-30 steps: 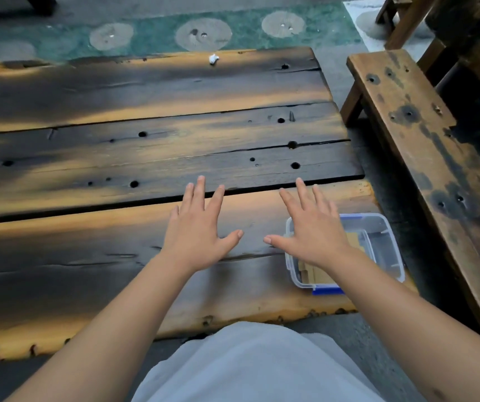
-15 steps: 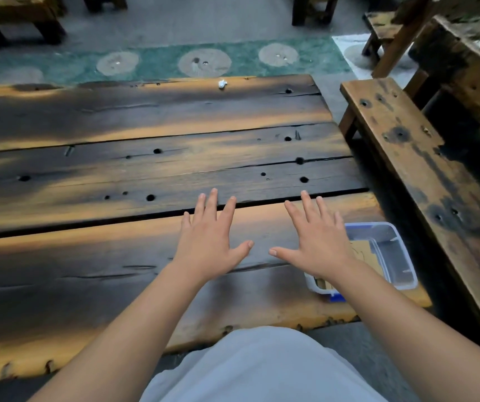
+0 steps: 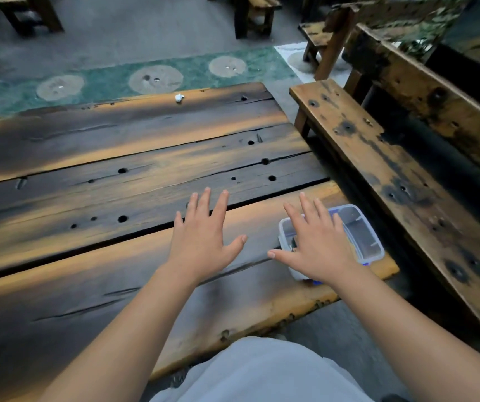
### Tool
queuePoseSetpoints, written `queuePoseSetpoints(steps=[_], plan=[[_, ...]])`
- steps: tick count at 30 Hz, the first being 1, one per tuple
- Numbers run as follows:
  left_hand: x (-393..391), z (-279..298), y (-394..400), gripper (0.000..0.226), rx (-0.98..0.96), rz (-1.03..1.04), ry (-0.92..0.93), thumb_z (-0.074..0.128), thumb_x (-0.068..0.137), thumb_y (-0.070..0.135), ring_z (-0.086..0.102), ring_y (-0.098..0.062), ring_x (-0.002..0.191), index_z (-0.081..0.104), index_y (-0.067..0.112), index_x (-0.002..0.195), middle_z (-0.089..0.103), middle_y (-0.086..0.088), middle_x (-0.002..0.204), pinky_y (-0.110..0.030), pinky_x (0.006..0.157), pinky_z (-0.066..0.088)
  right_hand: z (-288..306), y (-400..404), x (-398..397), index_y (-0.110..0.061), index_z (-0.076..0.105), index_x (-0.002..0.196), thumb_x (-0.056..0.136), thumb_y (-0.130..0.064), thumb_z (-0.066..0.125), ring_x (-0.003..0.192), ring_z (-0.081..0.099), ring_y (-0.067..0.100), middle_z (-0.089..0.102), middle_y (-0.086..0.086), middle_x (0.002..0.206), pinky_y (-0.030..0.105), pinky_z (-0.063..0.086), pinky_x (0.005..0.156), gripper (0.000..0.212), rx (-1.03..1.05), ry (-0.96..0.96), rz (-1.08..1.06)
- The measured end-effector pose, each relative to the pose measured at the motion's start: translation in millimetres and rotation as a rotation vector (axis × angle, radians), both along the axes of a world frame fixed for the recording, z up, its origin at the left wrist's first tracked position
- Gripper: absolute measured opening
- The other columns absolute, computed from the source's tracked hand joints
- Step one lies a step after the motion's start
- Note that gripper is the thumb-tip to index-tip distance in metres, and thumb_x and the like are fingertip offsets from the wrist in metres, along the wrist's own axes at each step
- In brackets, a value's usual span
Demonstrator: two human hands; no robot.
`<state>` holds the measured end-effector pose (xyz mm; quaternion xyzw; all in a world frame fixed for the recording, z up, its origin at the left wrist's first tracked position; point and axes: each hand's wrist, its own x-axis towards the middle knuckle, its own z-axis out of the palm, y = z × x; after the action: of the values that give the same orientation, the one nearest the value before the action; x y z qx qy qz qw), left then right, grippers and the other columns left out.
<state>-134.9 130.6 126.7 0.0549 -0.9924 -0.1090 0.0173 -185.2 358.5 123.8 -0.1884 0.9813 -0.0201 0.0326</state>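
Observation:
My left hand [image 3: 204, 242] is stretched out flat, palm down, fingers spread, over the near plank of a dark wooden plank table [image 3: 117, 175]. My right hand [image 3: 317, 245] is held the same way a little to the right, with fingers straight. It covers the left part of a clear plastic box with a blue rim [image 3: 360, 236] that sits at the table's near right corner. Something dark shows inside the box beside my thumb; most of its contents are hidden. Neither hand holds anything.
A worn wooden bench [image 3: 392, 181] runs along the table's right side, with a narrow gap between. A small white crumpled scrap [image 3: 179, 97] lies at the table's far edge. Beyond is a green floor strip with round stone discs [image 3: 154, 79] and more wooden furniture.
The view has tilted up, showing more of the floor and furniture beyond. Both hands keep their flat, spread pose; the right one now covers more of the box.

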Motion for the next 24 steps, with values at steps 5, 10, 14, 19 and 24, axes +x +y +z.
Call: queuePoseSetpoints(steps=[5,10,14,19,24], plan=[[-4.1,-1.0,19.4,0.090,0.006,-0.118,0.011,0.028,0.074,0.075,0.005,-0.029,0.147,0.002,0.032,0.149,0.008,-0.007,0.161,-0.057,0.112,0.019,2.3,21.5,17.7,-0.034,0.008,0.149,0.059,-0.094,0.024,0.146,0.005,0.029,0.001,0.002,0.161,0.058,0.019,0.110,0.109,-0.005,-0.003,-0.114],[-9.0,0.6,50.5,0.090,0.034,-0.224,0.011,0.030,0.075,0.075,0.005,-0.029,0.148,0.004,0.031,0.149,0.008,-0.006,0.161,-0.057,0.112,0.019,8.4,50.7,33.1,-0.032,0.007,0.150,0.059,-0.092,0.025,0.146,0.006,0.027,0.003,0.002,0.161,0.056,0.018,0.112,0.110,0.006,0.010,-0.218],[-14.0,8.2,88.2,0.088,0.018,-0.326,0.007,0.031,0.076,0.074,0.004,-0.029,0.148,0.005,0.031,0.149,0.006,-0.005,0.161,-0.056,0.113,0.018,13.0,84.9,43.7,-0.033,0.008,0.150,0.059,-0.092,0.027,0.146,0.005,0.027,0.003,0.002,0.161,0.057,0.017,0.112,0.110,-0.023,0.020,-0.304],[-19.3,17.7,147.9,0.087,0.006,-0.443,0.021,0.034,0.074,0.071,0.008,-0.030,0.147,0.008,0.032,0.147,0.014,-0.007,0.159,-0.055,0.111,0.022,16.6,141.4,57.5,-0.035,0.003,0.149,0.059,-0.094,0.026,0.146,0.004,0.025,0.001,0.000,0.161,0.057,0.016,0.114,0.110,-0.064,0.016,-0.408],[-26.7,24.6,223.0,0.088,-0.028,-0.580,0.029,0.032,0.075,0.072,0.008,-0.029,0.146,0.008,0.030,0.148,0.012,-0.008,0.160,-0.057,0.111,0.024,20.1,211.4,75.1,-0.036,0.004,0.149,0.059,-0.093,0.026,0.146,0.004,0.024,0.001,-0.001,0.161,0.056,0.015,0.114,0.109,-0.095,0.025,-0.518]])
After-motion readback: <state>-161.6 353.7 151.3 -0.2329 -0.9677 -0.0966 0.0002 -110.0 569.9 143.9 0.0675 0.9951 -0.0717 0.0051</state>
